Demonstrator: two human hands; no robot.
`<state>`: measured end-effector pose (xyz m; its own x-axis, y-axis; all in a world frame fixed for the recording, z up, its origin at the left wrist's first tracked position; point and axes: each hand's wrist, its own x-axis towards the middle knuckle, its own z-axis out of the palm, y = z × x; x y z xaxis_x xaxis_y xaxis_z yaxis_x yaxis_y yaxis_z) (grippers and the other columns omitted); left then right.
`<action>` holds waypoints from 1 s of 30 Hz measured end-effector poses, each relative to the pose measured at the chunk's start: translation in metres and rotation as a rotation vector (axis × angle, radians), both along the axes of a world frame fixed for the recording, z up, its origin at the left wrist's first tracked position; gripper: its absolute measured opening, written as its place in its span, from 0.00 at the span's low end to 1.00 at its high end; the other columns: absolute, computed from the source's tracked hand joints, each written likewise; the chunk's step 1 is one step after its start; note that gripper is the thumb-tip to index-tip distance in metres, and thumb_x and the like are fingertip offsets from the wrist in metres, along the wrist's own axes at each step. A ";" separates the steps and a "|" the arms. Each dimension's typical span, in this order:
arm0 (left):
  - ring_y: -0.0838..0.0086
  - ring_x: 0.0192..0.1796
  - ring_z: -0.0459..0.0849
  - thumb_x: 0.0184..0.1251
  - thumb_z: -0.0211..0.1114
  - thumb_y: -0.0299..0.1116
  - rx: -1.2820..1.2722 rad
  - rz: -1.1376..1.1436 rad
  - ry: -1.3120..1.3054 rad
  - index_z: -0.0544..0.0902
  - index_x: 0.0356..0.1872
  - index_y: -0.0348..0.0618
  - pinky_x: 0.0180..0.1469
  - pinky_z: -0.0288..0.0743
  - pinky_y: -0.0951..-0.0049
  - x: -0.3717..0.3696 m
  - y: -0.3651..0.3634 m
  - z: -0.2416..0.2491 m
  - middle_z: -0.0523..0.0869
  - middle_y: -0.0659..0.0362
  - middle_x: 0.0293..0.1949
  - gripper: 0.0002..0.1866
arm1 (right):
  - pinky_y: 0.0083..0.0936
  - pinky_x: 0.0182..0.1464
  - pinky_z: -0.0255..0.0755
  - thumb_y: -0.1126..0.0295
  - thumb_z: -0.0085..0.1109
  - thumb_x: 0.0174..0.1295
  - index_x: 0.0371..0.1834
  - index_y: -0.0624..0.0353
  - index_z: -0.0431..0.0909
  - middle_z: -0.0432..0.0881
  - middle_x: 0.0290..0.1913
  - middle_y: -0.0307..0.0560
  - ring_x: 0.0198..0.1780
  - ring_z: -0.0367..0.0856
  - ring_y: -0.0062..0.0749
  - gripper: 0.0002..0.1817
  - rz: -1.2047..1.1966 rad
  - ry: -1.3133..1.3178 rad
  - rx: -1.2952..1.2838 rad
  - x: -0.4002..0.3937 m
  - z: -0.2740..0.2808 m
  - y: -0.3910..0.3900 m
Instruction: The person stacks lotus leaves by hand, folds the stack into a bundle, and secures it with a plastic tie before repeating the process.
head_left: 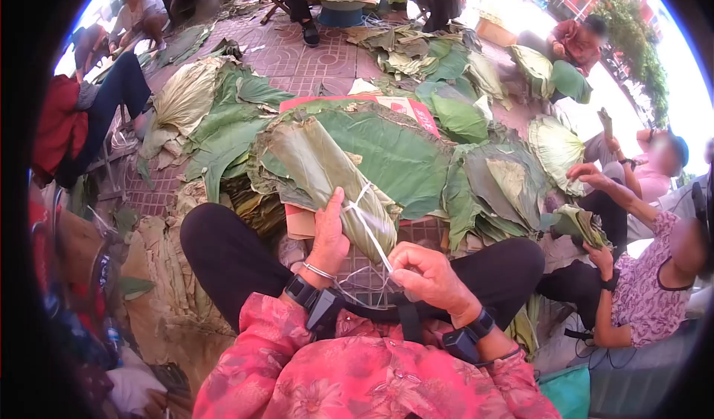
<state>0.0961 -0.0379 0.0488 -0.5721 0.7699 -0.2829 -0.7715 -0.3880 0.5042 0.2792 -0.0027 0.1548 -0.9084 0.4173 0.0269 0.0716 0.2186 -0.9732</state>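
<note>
Leaf bundle (327,177) is clasped near its end by the left hand (327,233). String (368,229) is pinched by the right hand (424,274); it is best kept taut and wound squarely.

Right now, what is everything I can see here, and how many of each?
Rolled bundle of green leaves: one, green, held above the person's lap.
Thin white string: one, white, wrapped around the bundle's near end.
Loose large green leaves: many, green and pale, heaped over the paved ground.
Red flat board: one, red, partly under the leaves.
Blue basin: one, blue, far end, piled with leaves.
Other people: several, seated around the heap.
Black wrist devices: two, black, on the person's wrists.
Left hand: grips the bundle.
Right hand: pinches the string.
</note>
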 end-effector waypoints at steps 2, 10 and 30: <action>0.70 0.44 0.81 0.62 0.62 0.36 0.000 -0.001 -0.081 0.73 0.50 0.39 0.48 0.78 0.66 -0.011 -0.001 -0.014 0.80 0.58 0.44 0.18 | 0.17 0.36 0.64 0.75 0.54 0.56 0.26 0.64 0.71 0.73 0.31 0.41 0.31 0.69 0.22 0.05 0.042 0.045 -0.122 0.015 0.019 -0.001; 0.65 0.47 0.80 0.63 0.61 0.36 0.060 -0.069 -0.067 0.73 0.51 0.39 0.52 0.76 0.60 0.003 -0.002 0.007 0.80 0.55 0.46 0.18 | 0.13 0.36 0.64 0.69 0.50 0.65 0.44 0.62 0.74 0.76 0.41 0.37 0.32 0.71 0.15 0.10 -0.932 0.508 -0.199 0.041 0.027 0.041; 0.57 0.59 0.72 0.58 0.61 0.41 0.242 -0.325 0.030 0.64 0.61 0.35 0.61 0.66 0.59 -0.008 -0.024 0.020 0.70 0.43 0.59 0.33 | 0.15 0.30 0.69 0.74 0.51 0.64 0.38 0.61 0.73 0.78 0.30 0.41 0.27 0.73 0.18 0.03 -0.670 0.513 -0.401 -0.010 -0.019 0.074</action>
